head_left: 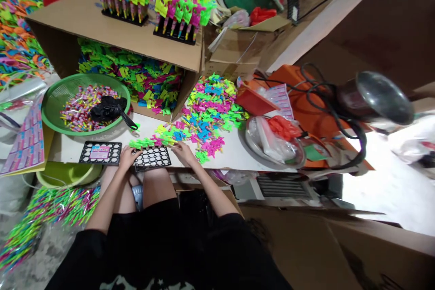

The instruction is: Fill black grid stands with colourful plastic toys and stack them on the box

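Observation:
A black plastic rack [152, 158] with rows of round holes lies before me at the table's near edge. Small bright plastic toys [149, 142], green, yellow and pink, run in a row along its far side. My left hand [128, 157] is closed at the rack's left end, fingers curled over its corner. At the row's right end, my right hand [184, 152] has its fingertips pinched on a small plastic toy, only partly visible. Left of the rack lies a second black rack [89, 153] bearing a pink printed card [99, 152].
A green basket [50, 120] holds small candy-coloured pieces and a black bag. Loose toys [210, 104] are heaped beside an open cardboard box [68, 17], with filled racks [176, 37] on top. A metal bowl [251, 142] with plastic bags stands right, near an orange machine [292, 81].

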Available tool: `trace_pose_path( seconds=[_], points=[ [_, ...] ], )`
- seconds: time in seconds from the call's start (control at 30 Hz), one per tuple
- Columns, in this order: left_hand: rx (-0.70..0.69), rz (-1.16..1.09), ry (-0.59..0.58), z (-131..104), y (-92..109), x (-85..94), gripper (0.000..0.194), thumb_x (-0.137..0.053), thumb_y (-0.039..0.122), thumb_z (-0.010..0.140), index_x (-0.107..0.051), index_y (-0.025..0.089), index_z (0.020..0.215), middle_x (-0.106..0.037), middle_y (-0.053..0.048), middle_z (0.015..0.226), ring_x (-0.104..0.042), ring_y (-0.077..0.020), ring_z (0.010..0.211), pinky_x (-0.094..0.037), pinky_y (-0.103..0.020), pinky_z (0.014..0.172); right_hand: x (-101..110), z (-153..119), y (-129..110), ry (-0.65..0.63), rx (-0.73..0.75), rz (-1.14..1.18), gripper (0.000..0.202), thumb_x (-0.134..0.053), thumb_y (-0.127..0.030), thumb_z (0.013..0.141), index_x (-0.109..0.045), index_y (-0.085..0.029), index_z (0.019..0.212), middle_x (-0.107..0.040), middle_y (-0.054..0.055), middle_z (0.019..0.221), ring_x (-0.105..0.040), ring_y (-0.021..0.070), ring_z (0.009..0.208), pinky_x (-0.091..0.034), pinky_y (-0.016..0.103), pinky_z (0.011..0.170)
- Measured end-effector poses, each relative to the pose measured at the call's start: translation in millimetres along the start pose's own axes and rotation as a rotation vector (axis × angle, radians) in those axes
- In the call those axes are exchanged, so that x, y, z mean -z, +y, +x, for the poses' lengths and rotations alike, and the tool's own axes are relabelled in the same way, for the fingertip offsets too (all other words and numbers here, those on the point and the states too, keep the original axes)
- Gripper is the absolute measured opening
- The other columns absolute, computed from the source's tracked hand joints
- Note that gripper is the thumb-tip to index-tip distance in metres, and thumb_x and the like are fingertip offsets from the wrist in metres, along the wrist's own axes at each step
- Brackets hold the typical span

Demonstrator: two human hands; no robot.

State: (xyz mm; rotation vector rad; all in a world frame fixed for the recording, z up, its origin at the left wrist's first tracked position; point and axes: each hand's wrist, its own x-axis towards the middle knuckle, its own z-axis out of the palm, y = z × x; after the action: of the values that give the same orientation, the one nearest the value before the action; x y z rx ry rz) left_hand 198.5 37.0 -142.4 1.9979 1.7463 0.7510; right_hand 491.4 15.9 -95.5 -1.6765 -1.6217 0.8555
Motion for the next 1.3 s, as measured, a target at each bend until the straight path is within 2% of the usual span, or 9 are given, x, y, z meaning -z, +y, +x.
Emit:
trace_pose_path(
  seconds=[0.17,0.33,0.47,0.57,0.7,0.83,1.03,1.13,1.3],
  points=[
    [-0.003,-0.016,0.057,-1.3,2.0,1.0,0.029,-0.062,0.047,0.079,-0.063,0.02,0.07,-0.064,-0.008,0.079,-0.058,-0.0262,0.092,-0.044,-0.038,0.084,39.2,-54.1,11.8,0.101,-0.205,-0.623,0.027,-0.046,-0.032,0.092,-0.064,-0.02,0.109,-0.062,0.011,0.109,-0.062,0.0188,0.087,-0.045,0.027,0.072],
    [0.049,-0.067,0.09,-16.8,11.5,2.5,0.031,-0.058,0.047,0.082,-0.062,0.018,0.093,-0.065,-0.011,0.093,-0.059,-0.0272,0.098,-0.046,-0.04,0.088,36.5,-88.3,9.7,0.138,-0.291,-0.802,0.028,-0.043,-0.036,0.094,-0.061,-0.019,0.106,-0.055,0.012,0.112,-0.063,0.0188,0.082,-0.04,0.025,0.061],
    [0.028,-0.177,0.195,-51.7,20.0,4.4,0.056,-0.057,0.044,0.085,-0.041,0.018,0.132,-0.054,-0.014,0.129,-0.05,-0.0261,0.121,-0.039,-0.041,0.103,33.8,-95.1,19.1,0.286,-0.375,-0.671,0.026,-0.049,-0.037,0.088,-0.055,-0.015,0.102,-0.059,0.013,0.105,-0.063,0.0205,0.078,-0.04,0.027,0.06],
    [-0.01,-0.152,0.187,-74.2,22.1,3.6,0.06,-0.058,0.044,0.085,-0.038,0.019,0.135,-0.05,-0.013,0.135,-0.046,-0.0258,0.127,-0.035,-0.042,0.107,37.8,-95.2,34.9,0.353,-0.45,-0.418,0.029,-0.058,-0.04,0.078,-0.051,-0.018,0.094,-0.064,0.008,0.083,-0.064,0.0233,0.073,-0.044,0.03,0.061],
    [-0.01,-0.078,0.166,-83.9,20.5,-0.6,0.061,-0.063,0.044,0.081,-0.042,0.019,0.132,-0.053,-0.013,0.132,-0.046,-0.0272,0.126,-0.035,-0.044,0.107,35.2,-95.1,48.6,0.436,-0.517,0.131,0.045,-0.069,-0.043,0.062,-0.046,-0.021,0.094,-0.063,-0.001,0.067,-0.062,0.0194,0.055,-0.047,0.029,0.049],
    [0.009,-0.048,0.137,-83.3,20.4,-3.5,0.06,-0.066,0.042,0.079,-0.044,0.02,0.13,-0.054,-0.012,0.131,-0.046,-0.0272,0.126,-0.035,-0.044,0.107,12.9,-95.9,35.9,0.376,-0.452,0.474,0.052,-0.074,-0.048,0.054,-0.051,-0.019,0.09,-0.062,-0.002,0.064,-0.058,0.0154,0.048,-0.048,0.028,0.043],
    [-0.002,-0.038,0.161,-87.6,24.4,-4.7,0.057,-0.065,0.042,0.08,-0.047,0.019,0.128,-0.056,-0.012,0.129,-0.047,-0.0266,0.125,-0.035,-0.042,0.108,-56.9,-76.8,-30.6,-0.001,-0.134,0.455,0.029,-0.073,-0.044,0.065,-0.062,-0.02,0.077,-0.068,0.003,0.072,-0.066,0.0189,0.068,-0.056,0.031,0.062],
    [-0.001,-0.04,0.173,-89.6,25.9,-5.3,0.055,-0.065,0.04,0.08,-0.048,0.019,0.128,-0.056,-0.012,0.128,-0.048,-0.0261,0.125,-0.036,-0.042,0.108,-95.6,-54.6,-57.5,-0.14,-0.031,0.55,0.029,-0.07,-0.045,0.069,-0.066,-0.021,0.086,-0.07,0.004,0.088,-0.067,0.0201,0.085,-0.057,0.032,0.074],
    [0.027,-0.042,0.165,-91.1,28.4,-6.4,0.052,-0.064,0.037,0.08,-0.05,0.02,0.127,-0.056,-0.012,0.129,-0.046,-0.0273,0.127,-0.037,-0.044,0.107,-136.7,-27.5,-62.2,-0.21,-0.021,0.568,0.039,-0.065,-0.053,0.071,-0.069,-0.019,0.091,-0.071,0.005,0.092,-0.066,0.0213,0.091,-0.055,0.036,0.085]
  ],
)
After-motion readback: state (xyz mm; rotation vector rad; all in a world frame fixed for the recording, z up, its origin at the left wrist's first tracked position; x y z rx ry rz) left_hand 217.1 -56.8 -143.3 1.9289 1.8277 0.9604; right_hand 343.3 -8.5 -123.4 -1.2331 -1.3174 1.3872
